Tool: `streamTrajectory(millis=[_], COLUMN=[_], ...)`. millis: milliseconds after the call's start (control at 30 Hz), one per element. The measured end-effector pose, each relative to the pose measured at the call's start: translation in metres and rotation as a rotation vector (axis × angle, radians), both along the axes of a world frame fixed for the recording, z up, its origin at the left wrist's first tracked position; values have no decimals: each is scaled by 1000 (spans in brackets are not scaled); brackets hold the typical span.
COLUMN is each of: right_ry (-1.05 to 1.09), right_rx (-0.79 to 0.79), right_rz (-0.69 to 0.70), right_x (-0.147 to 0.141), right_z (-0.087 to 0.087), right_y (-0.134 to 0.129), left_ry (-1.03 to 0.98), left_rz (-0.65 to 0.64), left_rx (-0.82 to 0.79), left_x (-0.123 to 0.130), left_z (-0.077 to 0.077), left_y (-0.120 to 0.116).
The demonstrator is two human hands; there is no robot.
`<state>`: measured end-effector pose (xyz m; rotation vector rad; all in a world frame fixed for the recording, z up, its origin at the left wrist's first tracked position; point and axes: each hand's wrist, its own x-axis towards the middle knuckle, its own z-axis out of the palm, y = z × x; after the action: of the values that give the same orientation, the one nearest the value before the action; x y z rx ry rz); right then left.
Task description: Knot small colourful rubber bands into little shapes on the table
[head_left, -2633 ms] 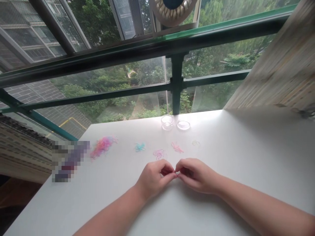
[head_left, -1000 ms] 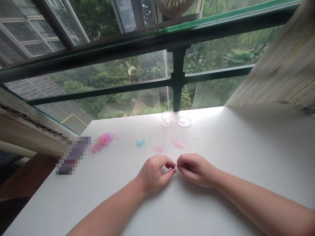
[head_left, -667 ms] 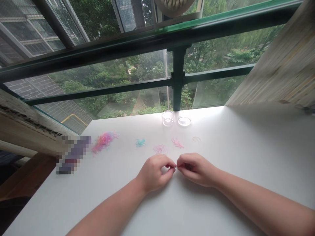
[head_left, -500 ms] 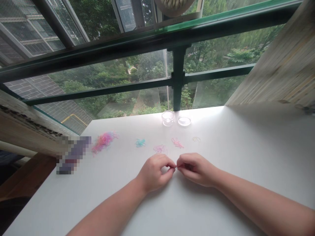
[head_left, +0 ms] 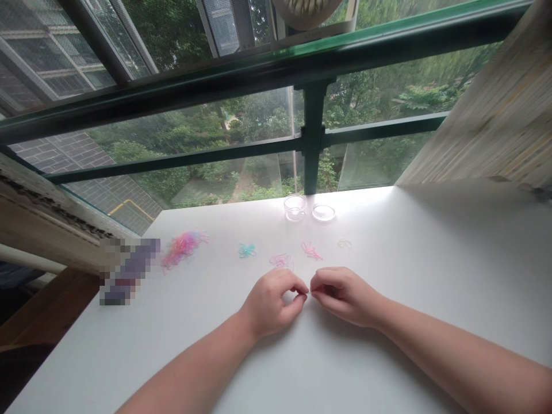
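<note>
My left hand (head_left: 272, 302) and my right hand (head_left: 348, 297) meet just above the white table (head_left: 276, 368), thumb and forefinger pinched on each. Their fingertips nearly touch, and whatever tiny thing sits between them is too small to make out. Just beyond my fingers lie small heaps of thin bands that look like little elastics: a pale pink heap (head_left: 281, 261), a brighter pink heap (head_left: 311, 250) and a teal heap (head_left: 246, 250). A few pale yellowish bands (head_left: 344, 244) lie past my right hand.
A large mixed pile of colourful bands (head_left: 184, 248) lies at the left, near a blurred-out purple object (head_left: 131, 273). By the window stand a clear round jar (head_left: 295, 211) and its flat clear lid (head_left: 323, 213). A curtain (head_left: 487, 115) hangs at the right.
Almost nothing differs. Both hands keep the same pinch in the same place, with the right fingers shifted very slightly.
</note>
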<state>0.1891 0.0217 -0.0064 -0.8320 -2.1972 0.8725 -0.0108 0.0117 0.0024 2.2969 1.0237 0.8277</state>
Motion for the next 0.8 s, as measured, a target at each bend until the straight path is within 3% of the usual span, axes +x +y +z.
streamTrajectory(millis=[333, 800], right_ry=[-1, -12], right_rx=[-93, -91], right_rz=[-36, -41], right_x=[1, 1], right_z=[0, 2], right_y=[0, -1], left_ry=[-18, -9], left_rz=[-2, 0], left_rx=[16, 17], left_x=[-2, -3], left_z=[0, -1], left_y=[0, 2])
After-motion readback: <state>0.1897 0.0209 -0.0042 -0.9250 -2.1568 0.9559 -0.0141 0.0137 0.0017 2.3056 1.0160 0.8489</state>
